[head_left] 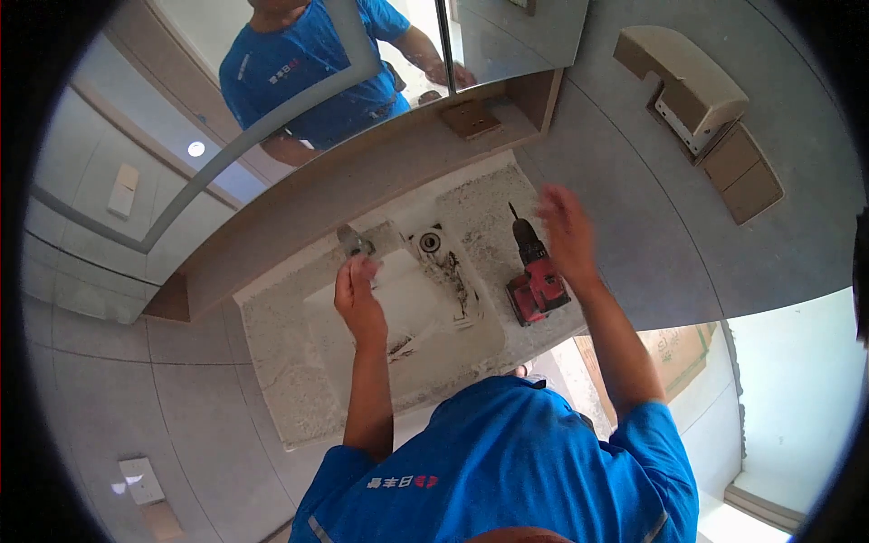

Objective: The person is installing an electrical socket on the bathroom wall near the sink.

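Observation:
My left hand is raised over the dusty white washbasin, its fingers bent together. Whatever they hold, if anything, is too small to make out. Just beyond the fingertips is a greyish, shiny fitting, perhaps a tap; I cannot tell whether I touch it. To the right, my right hand hovers, slightly blurred, with fingers stretched out and nothing visible in them. Beside and partly below it, a red and black cordless drill lies on the speckled counter, its bit pointing away from me. A dark round ring sits by the basin's far side.
A mirrored cabinet with an open shelf overhangs the counter's far edge. On its shelf lies a brown plate. A beige paper holder juts from the tiled wall at right. Dark debris is scattered in the basin.

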The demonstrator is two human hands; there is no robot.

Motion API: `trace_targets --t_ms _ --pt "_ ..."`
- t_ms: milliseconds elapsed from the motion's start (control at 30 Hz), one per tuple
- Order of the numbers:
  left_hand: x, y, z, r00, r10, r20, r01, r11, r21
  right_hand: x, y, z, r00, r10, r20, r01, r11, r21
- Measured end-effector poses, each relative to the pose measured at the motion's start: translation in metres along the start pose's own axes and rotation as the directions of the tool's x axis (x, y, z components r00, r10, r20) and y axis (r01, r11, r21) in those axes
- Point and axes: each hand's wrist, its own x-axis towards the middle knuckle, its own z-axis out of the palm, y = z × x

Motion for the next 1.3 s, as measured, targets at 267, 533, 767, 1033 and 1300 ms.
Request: trace_targets --t_ms 267,533,767,1033,1300 --pt "-0.02 -0.011 0.0 0.888 -0.351 0.298 0.418 0.886 -0.201 -0.175 0.122 -0.03 0.949 0.05 0.312 0.067 0.933 -0.353" --pt "-0.039 0.021 0.087 0.582 -0.128 0.803 0.106 0.991 0.082 -0.125 0.086 0.006 0.997 0.071 0.021 -0.06 0.941 -0.334" --pt "0.003 0.049 0.13 0.471 0.064 0.88 -0.014 0.998 -0.065 -0.112 -0.036 -0.062 0.995 0.023 -0.101 -0.054 0.948 -0.313" --pt "-0.066 0.094 0.145 0.325 0.325 0.888 -0.227 0.938 -0.26 -0.12 -0.106 -0.051 0.989 0.071 -0.131 -0.09 0.985 -0.148" --pt "-0.048 0.122 0.158 0.324 0.202 0.924 0.229 0.931 -0.284 -0.092 -0.122 -0.049 0.968 0.238 0.085 -0.248 0.957 0.153"
